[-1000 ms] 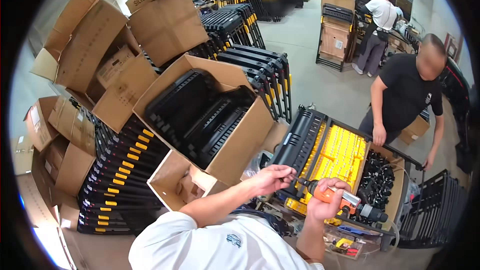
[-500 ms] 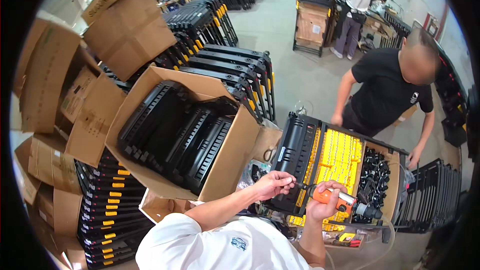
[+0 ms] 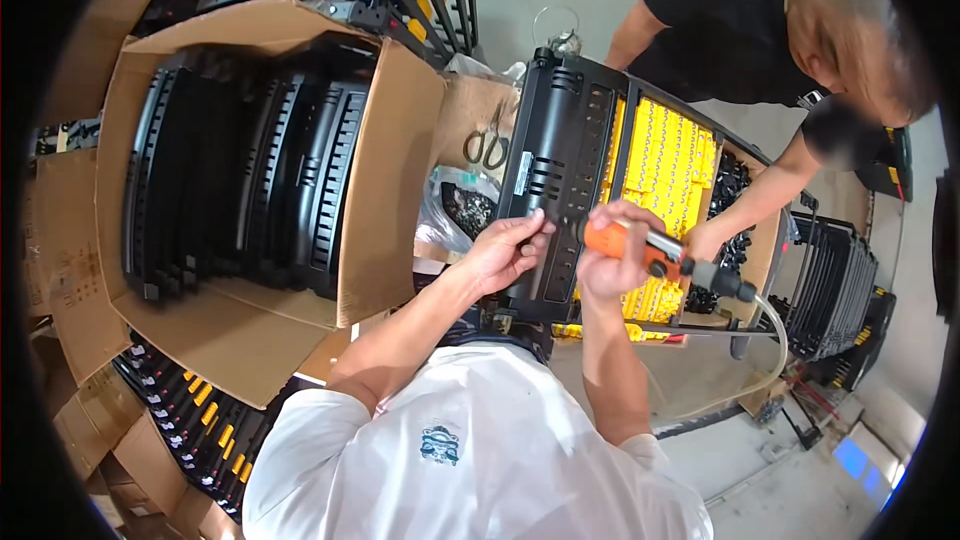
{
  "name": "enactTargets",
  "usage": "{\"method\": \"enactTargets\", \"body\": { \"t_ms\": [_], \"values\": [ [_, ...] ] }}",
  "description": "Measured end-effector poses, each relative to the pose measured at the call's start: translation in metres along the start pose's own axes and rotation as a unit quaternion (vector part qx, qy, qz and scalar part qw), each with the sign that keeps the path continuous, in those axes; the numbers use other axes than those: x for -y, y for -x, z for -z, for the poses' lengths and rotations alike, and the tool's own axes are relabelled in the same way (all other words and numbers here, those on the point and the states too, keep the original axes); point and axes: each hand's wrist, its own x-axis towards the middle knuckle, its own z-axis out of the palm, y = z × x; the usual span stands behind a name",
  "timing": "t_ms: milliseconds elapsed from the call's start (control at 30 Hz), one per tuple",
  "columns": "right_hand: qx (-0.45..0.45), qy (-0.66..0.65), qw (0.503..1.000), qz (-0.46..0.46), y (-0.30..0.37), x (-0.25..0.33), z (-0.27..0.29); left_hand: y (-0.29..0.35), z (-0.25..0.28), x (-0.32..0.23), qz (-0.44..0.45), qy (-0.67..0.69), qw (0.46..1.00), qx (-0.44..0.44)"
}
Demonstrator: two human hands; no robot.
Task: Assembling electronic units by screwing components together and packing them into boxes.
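Note:
My right hand [image 3: 618, 265] is wrapped round an orange and silver air screwdriver [image 3: 640, 243] with a clear hose at its back end. The driver lies nearly level, its front end pointing left at my other hand. The fingers of my left hand [image 3: 505, 252] are pinched together just above a long black plastic panel [image 3: 555, 155]. Whatever they hold is too small to make out. That panel lies across the left part of a black frame, beside rows of yellow parts [image 3: 668, 155].
Left of me stands an open carton [image 3: 390, 170] of black panels. Scissors [image 3: 487, 148] and a plastic bag of small dark parts [image 3: 468, 208] lie between carton and frame. Opposite, a co-worker [image 3: 735, 25] leans in, one hand [image 3: 705, 240] by the black parts [image 3: 733, 195].
The view has tilted down and shifted. The co-worker has bent forward and reached an arm over the frame. My left fingertips have drawn away from the driver's front end, toward the black panel.

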Motion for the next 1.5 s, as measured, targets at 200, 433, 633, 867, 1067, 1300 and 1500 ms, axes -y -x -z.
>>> {"method": "enactTargets", "body": {
  "t_ms": [200, 433, 633, 867, 1067, 1300, 1500],
  "values": [
    [0.079, 0.036, 0.996, -0.005, -0.017, -0.046, -0.025, -0.004, 0.042, -0.014, -0.227, -0.429, 0.855, -0.186],
    [0.116, 0.072, 0.99, -0.037, -0.017, -0.066, -0.034, -0.011, 0.049, -0.029, -0.284, -0.59, 0.704, -0.275],
    [0.138, 0.074, 0.986, -0.048, -0.013, -0.069, -0.04, -0.012, 0.054, -0.034, -0.285, -0.591, 0.717, -0.234],
    [0.204, 0.094, 0.974, -0.039, -0.009, -0.079, -0.042, -0.009, 0.072, -0.036, -0.206, -0.402, 0.863, -0.225],
    [0.233, 0.114, 0.966, -0.011, -0.011, -0.083, -0.042, -0.002, 0.105, -0.036, -0.187, -0.135, 0.953, -0.195],
    [0.245, 0.12, 0.961, -0.042, -0.014, -0.078, -0.044, 0.007, 0.129, -0.023, -0.148, -0.191, 0.947, -0.21],
    [0.272, 0.115, 0.955, -0.026, -0.015, -0.085, -0.04, 0.01, 0.136, -0.021, -0.13, -0.21, 0.943, -0.224]
  ]
}}
